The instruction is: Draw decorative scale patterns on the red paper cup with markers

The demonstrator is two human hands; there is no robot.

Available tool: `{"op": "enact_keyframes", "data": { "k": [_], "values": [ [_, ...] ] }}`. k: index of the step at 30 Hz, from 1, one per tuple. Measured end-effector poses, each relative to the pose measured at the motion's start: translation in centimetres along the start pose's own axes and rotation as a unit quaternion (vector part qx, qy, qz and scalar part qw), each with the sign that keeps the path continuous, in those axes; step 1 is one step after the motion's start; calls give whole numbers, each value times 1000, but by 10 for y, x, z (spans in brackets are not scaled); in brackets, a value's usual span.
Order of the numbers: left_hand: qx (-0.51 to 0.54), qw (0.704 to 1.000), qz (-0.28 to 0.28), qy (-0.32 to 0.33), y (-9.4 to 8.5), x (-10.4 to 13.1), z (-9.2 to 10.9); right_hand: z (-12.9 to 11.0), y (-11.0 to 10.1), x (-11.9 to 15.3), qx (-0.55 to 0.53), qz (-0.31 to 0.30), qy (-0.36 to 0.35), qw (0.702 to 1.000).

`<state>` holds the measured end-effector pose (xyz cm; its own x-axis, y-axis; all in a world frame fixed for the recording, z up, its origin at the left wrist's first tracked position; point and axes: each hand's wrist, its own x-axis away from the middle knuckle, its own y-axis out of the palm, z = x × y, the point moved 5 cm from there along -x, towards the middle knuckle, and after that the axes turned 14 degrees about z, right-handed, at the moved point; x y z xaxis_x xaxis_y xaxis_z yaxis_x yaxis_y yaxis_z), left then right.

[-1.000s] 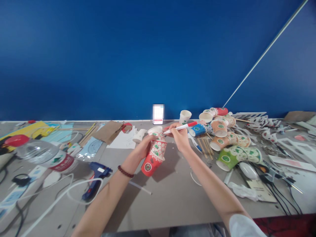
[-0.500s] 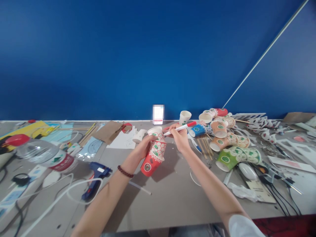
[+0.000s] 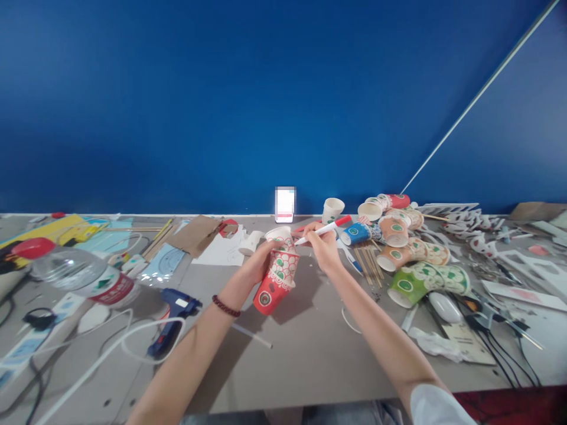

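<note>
- Left hand (image 3: 259, 264): grasps stacked cups (image 3: 284, 267), long axis one to seven o'clock.
- Right hand (image 3: 324, 248): grips marker (image 3: 328, 228); cups lie toward eight o'clock, tip beside them, contact unclear.

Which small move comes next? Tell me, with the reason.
I'd probably hold the cups steady in the left hand and ease the marker slightly along the top cup, since the right hand holds its tip by that cup's side.

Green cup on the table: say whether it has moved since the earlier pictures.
No; the green cup lies in the same place, just left of the white mouse in the view.
</note>
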<state>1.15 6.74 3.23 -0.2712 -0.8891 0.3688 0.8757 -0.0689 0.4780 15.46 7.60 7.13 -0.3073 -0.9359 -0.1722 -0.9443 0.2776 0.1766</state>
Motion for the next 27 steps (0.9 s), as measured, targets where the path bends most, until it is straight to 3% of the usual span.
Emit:
{"op": "enact_keyframes", "data": {
  "k": [6, 13, 20, 27],
  "values": [
    [-10, 999, 6, 37, 4, 3, 4, 1, 1, 0, -26, 8, 16, 1000],
    [-1, 999, 25, 37, 2, 0, 8, 6, 0, -3, -84, 36, 56, 994],
    [-3, 998, 58, -3, -7, -7, 1, 8, 1, -4, -30, 25, 12, 999],
    [3, 998, 63, -3, -4, -4, 1, 3, 3, -1, 13, 2, -47, 999]
  ]
}}
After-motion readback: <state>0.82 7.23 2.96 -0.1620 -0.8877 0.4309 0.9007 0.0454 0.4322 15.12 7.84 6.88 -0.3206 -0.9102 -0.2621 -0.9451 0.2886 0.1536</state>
